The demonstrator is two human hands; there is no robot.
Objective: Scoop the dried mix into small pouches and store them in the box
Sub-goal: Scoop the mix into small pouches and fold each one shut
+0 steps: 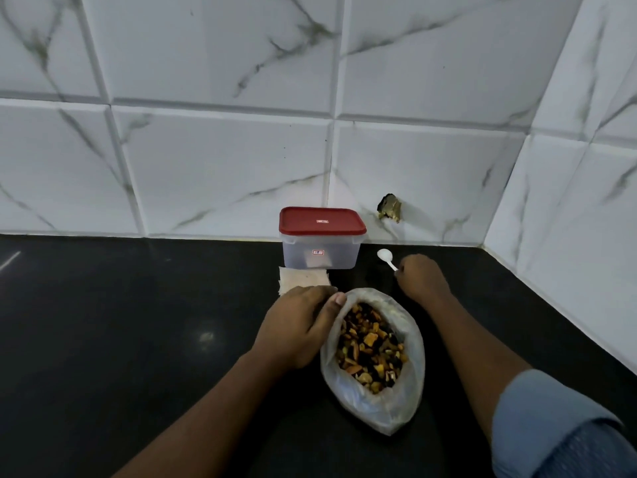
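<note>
Two grips now: bag (408, 405) rim pinched by the left hand (300, 327), white spoon (384, 255) handle held by the right hand (422, 278).

The bench (103, 322) is black and shiny. A small blurry spot of light (206, 337) shows on it left of the middle. A thin bright streak (9, 261) lies near its left edge.

Behind the bench's back edge stands a wall (206, 150) of big white tiles with thin gray-green lines like marble. A pale strip runs where this wall meets the bench.

A second wall (586, 201) with the same tiles stands along the right edge. The two walls meet at the back right corner.

Low on the back wall, just above the back edge and right of the middle, is a small rough hole (390, 208). It is dark inside with brownish broken edges.
</note>
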